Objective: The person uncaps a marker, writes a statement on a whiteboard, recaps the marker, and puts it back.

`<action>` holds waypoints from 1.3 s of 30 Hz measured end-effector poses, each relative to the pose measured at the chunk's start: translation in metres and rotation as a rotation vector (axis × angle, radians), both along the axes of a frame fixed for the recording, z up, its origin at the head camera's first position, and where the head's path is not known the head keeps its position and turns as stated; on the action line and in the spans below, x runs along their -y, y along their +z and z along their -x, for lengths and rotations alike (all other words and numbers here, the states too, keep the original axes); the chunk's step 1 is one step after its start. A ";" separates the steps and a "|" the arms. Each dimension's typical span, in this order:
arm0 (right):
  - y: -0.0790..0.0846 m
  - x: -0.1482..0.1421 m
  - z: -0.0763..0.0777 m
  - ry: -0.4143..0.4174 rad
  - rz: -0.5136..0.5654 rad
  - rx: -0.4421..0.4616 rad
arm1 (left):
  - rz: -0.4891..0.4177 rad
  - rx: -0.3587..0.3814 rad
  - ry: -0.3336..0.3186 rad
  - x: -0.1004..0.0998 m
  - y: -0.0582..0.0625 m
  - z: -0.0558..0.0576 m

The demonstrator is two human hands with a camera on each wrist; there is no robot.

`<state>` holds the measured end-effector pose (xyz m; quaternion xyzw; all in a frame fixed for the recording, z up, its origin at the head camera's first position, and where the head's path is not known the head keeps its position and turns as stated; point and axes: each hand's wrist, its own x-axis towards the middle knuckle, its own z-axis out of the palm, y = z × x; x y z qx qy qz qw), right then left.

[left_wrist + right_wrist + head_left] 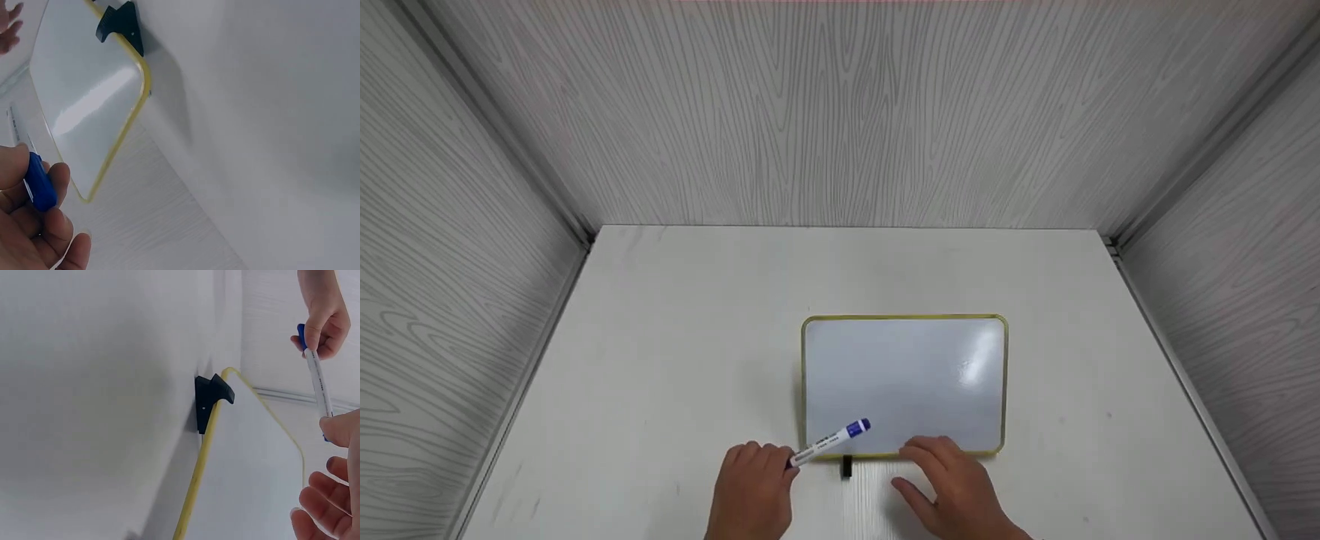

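A whiteboard marker (826, 445), white with blue ends, is in my left hand (751, 487). Thumb and fingers pinch its blue cap (40, 183), while the other end points up and to the right in the head view. The marker overlaps the lower left corner of a small whiteboard (900, 367) with a yellow frame. My right hand (956, 487) is by the board's lower edge, fingers loosely bent and thumb apart, holding nothing. In the right wrist view, its thumb overlaps the marker's far end.
A black stand clip (847, 466) hooks over the board's lower frame, and the board leans back on it. White tabletop (675, 337) surrounds the board. Wood-grain panels (840, 112) rise at the back and on both sides.
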<state>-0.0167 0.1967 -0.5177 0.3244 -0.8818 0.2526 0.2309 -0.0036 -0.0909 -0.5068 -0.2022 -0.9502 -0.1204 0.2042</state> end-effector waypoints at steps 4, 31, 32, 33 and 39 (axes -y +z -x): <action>0.008 0.005 -0.003 -0.007 -0.043 0.056 | 0.028 0.021 -0.061 -0.013 -0.005 -0.001; -0.001 0.016 0.000 0.176 -0.239 -0.020 | 0.114 0.108 -0.242 -0.065 -0.009 -0.003; -0.001 0.016 -0.001 0.179 -0.239 -0.021 | 0.106 0.114 -0.246 -0.067 -0.009 -0.003; -0.001 0.017 -0.001 0.179 -0.243 -0.016 | 0.098 0.116 -0.246 -0.068 -0.010 -0.003; -0.004 0.017 -0.005 0.186 -0.270 0.024 | 0.034 0.199 -0.239 -0.073 -0.012 -0.007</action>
